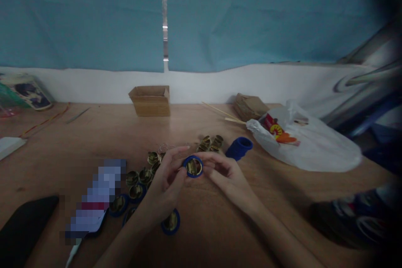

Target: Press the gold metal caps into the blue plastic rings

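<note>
Over the middle of the wooden table point(220, 226), both hands meet on one blue ring point(193, 166) with a shiny gold insert. Plenty of bare wood toward the near edge; clutter sits behind and left. Left hand point(166, 180) pinches the ring's left rim, right hand point(224, 171) grips its right side. It's round, so no real long axis, with its open face turned up toward the camera. Gold metal cups point(141, 176) lie scattered to the left, a ribbed blue stack point(239, 148) and crinkly plastic bag point(307, 142) to the right, and a cardboard box point(150, 100) by the wall.
</note>
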Motion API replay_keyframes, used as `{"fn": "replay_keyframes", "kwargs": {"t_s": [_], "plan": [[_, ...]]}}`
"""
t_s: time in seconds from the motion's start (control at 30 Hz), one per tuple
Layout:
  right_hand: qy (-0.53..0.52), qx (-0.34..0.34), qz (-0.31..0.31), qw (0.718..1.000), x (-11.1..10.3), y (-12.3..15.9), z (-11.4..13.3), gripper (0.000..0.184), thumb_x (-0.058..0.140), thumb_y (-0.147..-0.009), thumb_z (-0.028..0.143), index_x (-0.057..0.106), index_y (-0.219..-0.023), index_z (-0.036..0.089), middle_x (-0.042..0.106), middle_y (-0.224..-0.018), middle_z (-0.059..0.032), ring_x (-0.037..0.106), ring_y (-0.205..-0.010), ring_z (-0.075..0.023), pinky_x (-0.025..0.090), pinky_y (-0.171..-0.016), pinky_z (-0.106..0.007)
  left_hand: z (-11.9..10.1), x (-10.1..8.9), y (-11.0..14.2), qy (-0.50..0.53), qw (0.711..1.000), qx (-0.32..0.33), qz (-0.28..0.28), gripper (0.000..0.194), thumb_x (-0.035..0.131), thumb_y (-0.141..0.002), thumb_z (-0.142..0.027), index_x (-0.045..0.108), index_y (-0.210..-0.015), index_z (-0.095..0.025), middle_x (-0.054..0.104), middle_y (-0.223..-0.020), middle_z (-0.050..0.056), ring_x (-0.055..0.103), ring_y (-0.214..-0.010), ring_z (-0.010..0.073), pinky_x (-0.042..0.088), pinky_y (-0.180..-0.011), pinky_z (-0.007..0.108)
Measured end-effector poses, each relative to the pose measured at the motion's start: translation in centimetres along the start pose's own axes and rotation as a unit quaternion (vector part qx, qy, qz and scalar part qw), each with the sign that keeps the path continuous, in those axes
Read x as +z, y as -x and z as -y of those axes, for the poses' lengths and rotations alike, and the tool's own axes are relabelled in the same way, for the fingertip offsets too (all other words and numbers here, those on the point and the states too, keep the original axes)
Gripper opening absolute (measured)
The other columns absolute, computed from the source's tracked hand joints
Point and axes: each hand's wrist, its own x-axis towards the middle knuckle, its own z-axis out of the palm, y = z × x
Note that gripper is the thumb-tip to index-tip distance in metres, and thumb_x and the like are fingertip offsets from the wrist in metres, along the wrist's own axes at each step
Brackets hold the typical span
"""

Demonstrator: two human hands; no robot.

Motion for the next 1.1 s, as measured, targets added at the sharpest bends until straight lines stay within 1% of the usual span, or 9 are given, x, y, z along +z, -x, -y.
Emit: {"fn": "replay_keyframes", "kwargs": {"t_s": [0.1,0.2,0.3,0.43,0.53,0.7,0.9,1.1], "plan": [[-0.003,-0.003,0.003,1.0,-0.03,-0.02,0.06,0.019,0.066,-0.083,0.026,0.069,-0.102,0.024,0.075,-0.093,-0.0023,0.071,-0.084,-0.0162,0.058,-0.079,-0.032,0.2,-0.04,-0.01,-0.004,1.0,0.0,0.001,0.034,0.051,-0.092,-0.021,0.044,-0.126,-0.023,0.06,-0.132,0.012,0.059,-0.118,0.0259,0.051,-0.096,0.041],[-0.008,-0.004,0.007,1.0,-0.12,-0.05,-0.01,0.019,0.067,-0.083,0.025,0.069,-0.102,0.025,0.075,-0.091,-0.0018,0.071,-0.082,-0.0153,0.057,-0.077,-0.03,0.25,-0.09,0.0,-0.022,1.0,-0.002,-0.009,0.032,0.051,-0.092,-0.021,0.045,-0.123,-0.023,0.059,-0.132,0.011,0.059,-0.118,0.025,0.051,-0.096,0.04],[-0.011,0.001,0.007,1.0,-0.19,-0.04,-0.07,0.019,0.067,-0.083,0.026,0.069,-0.101,0.024,0.075,-0.09,-0.0019,0.071,-0.081,-0.0154,0.057,-0.076,-0.03,0.23,-0.07,0.04,-0.028,1.0,-0.002,-0.012,0.031,0.051,-0.092,-0.02,0.045,-0.122,-0.023,0.062,-0.128,0.01,0.062,-0.113,0.0233,0.05,-0.097,0.04],[-0.007,0.003,0.003,1.0,-0.16,-0.05,-0.08,0.018,0.068,-0.082,0.026,0.07,-0.1,0.023,0.075,-0.089,-0.002,0.071,-0.078,-0.0154,0.057,-0.074,-0.029,0.13,0.07,-0.01,-0.026,0.999,-0.007,-0.022,0.029,0.052,-0.092,-0.021,0.045,-0.12,-0.023,0.066,-0.122,0.01,0.065,-0.107,0.0225,0.052,-0.093,0.039],[-0.007,0.008,-0.001,1.0,-0.14,-0.13,-0.11,0.019,0.068,-0.081,0.026,0.07,-0.099,0.023,0.075,-0.086,-0.0021,0.071,-0.075,-0.0153,0.058,-0.072,-0.029,-0.02,0.17,-0.05,-0.014,0.999,-0.016,-0.025,0.034,0.055,-0.09,-0.022,0.041,-0.122,-0.024,0.069,-0.118,0.009,0.067,-0.104,0.0218,0.052,-0.091,0.038],[-0.018,0.008,0.01,1.0,-0.21,-0.24,-0.15,0.02,0.069,-0.08,0.025,0.071,-0.101,0.024,0.075,-0.087,-0.0014,0.07,-0.075,-0.0145,0.058,-0.07,-0.028,-0.35,0.33,0.04,-0.03,0.999,-0.028,-0.034,0.042,0.056,-0.09,-0.023,0.035,-0.127,-0.024,0.069,-0.117,0.01,0.066,-0.103,0.0216,0.047,-0.095,0.04],[-0.031,0.014,0.012,0.999,-0.19,-0.29,-0.12,0.022,0.07,-0.079,0.026,0.071,-0.101,0.023,0.075,-0.088,-0.0019,0.07,-0.076,-0.0147,0.058,-0.071,-0.029,-0.05,0.13,-0.1,-0.035,0.999,-0.017,-0.028,0.038,0.056,-0.09,-0.023,0.037,-0.122,-0.024,0.071,-0.113,0.01,0.067,-0.101,0.0208,0.047,-0.093,0.038],[-0.051,0.021,0.011,0.998,-0.11,-0.33,-0.34,0.017,0.069,-0.079,0.021,0.069,-0.096,0.022,0.074,-0.088,-0.0012,0.07,-0.075,-0.0132,0.057,-0.065,-0.024,-0.11,0.2,-0.09,-0.045,0.999,-0.019,-0.023,0.033,0.055,-0.091,-0.021,0.038,-0.118,-0.025,0.071,-0.111,0.008,0.067,-0.102,0.0191,0.047,-0.092,0.035]]}}
